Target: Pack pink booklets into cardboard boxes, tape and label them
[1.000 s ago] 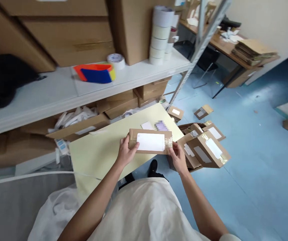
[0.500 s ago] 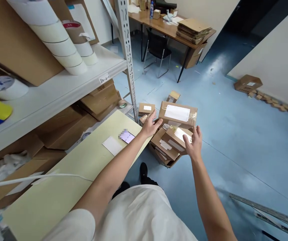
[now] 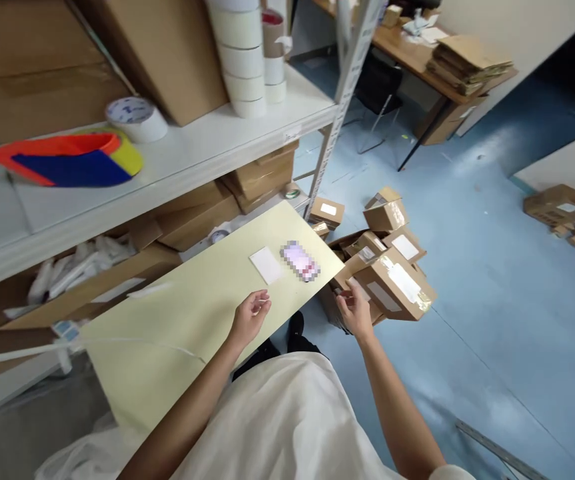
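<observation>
My left hand [image 3: 251,319] is over the pale yellow tabletop [image 3: 187,333], with fingers loosely bent and nothing visible in them. Just past the table's right edge is my right hand [image 3: 355,310], fingers half curled and nothing seen in it. It is in front of a taped cardboard parcel [image 3: 398,283] with a white label, tilted on a heap of boxes; whether they touch cannot be made out. Another labelled box [image 3: 405,247] lies behind that parcel. On the tabletop are a white card [image 3: 266,265] and a phone [image 3: 300,261] with a blurred screen.
A metal shelf [image 3: 187,157] on the left carries tape rolls [image 3: 137,119], large cartons and a colourful visor-like item [image 3: 77,159]. Further boxes [image 3: 326,212] stand on the blue floor near the shelf post. A chair [image 3: 378,87] and brown desk [image 3: 417,63] are farther back.
Both hands have drawn back from around the labelled parcel, the left one now over the tabletop. The parcels in the heap lie differently. The view has turned left.
</observation>
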Action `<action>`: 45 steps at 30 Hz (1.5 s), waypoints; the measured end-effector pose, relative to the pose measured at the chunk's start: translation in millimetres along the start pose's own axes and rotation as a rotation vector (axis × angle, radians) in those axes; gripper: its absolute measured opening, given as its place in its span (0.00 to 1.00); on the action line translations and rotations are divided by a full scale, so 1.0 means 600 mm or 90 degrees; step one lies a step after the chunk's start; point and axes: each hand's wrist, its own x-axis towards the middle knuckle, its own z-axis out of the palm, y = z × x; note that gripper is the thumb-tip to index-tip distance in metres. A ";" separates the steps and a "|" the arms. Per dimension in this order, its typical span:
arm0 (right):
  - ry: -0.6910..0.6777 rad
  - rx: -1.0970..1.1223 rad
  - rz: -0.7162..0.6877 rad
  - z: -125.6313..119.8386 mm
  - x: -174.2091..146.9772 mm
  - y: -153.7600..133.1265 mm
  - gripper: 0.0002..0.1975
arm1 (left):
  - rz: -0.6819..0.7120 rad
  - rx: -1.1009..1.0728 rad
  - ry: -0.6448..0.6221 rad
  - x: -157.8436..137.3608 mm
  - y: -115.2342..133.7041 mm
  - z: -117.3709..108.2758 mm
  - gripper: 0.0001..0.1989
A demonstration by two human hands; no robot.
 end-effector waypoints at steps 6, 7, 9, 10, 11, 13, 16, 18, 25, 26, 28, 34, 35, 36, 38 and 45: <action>-0.217 -0.196 -0.012 0.111 0.024 -0.050 0.25 | -0.120 0.007 0.106 -0.077 -0.119 -0.086 0.21; -0.239 -0.228 -0.012 0.125 0.034 -0.054 0.25 | -0.132 0.008 0.116 -0.081 -0.130 -0.092 0.21; -0.277 -0.293 -0.010 0.150 0.058 -0.058 0.26 | -0.142 0.013 0.134 -0.084 -0.144 -0.093 0.22; -0.296 -0.324 -0.008 0.162 0.072 -0.058 0.27 | -0.143 0.017 0.142 -0.082 -0.148 -0.090 0.21; -0.315 -0.355 -0.006 0.173 0.087 -0.058 0.28 | -0.144 0.022 0.149 -0.079 -0.148 -0.084 0.21; -0.354 -0.410 -0.004 0.192 0.114 -0.054 0.29 | -0.147 0.029 0.171 -0.070 -0.145 -0.069 0.20; -0.399 -0.455 -0.008 0.212 0.146 -0.044 0.30 | -0.153 0.043 0.200 -0.061 -0.133 -0.042 0.19; -0.416 -0.464 -0.015 0.215 0.158 -0.037 0.30 | -0.157 0.063 0.205 -0.059 -0.124 -0.028 0.18; -0.361 -0.330 -0.162 0.202 0.158 -0.056 0.24 | -0.178 0.051 0.307 -0.068 -0.100 -0.035 0.17; -0.367 -0.297 -0.208 0.205 0.157 -0.069 0.24 | -0.182 0.037 0.336 -0.072 -0.095 -0.041 0.17; -0.396 -0.235 -0.308 0.218 0.155 -0.102 0.23 | -0.190 0.006 0.401 -0.085 -0.085 -0.050 0.18; -0.541 -0.113 -0.564 0.287 0.121 -0.232 0.24 | -0.207 -0.073 0.605 -0.169 -0.070 -0.068 0.17; -0.561 -0.105 -0.600 0.300 0.108 -0.254 0.24 | -0.215 -0.078 0.636 -0.191 -0.075 -0.071 0.17; -0.581 -0.099 -0.636 0.313 0.092 -0.275 0.24 | -0.227 -0.080 0.669 -0.215 -0.082 -0.075 0.17; -0.622 -0.095 -0.706 0.336 0.053 -0.311 0.24 | -0.255 -0.082 0.736 -0.270 -0.100 -0.079 0.18; -0.767 -0.134 -0.889 0.372 -0.156 -0.364 0.21 | -0.281 -0.137 0.924 -0.478 -0.177 -0.072 0.16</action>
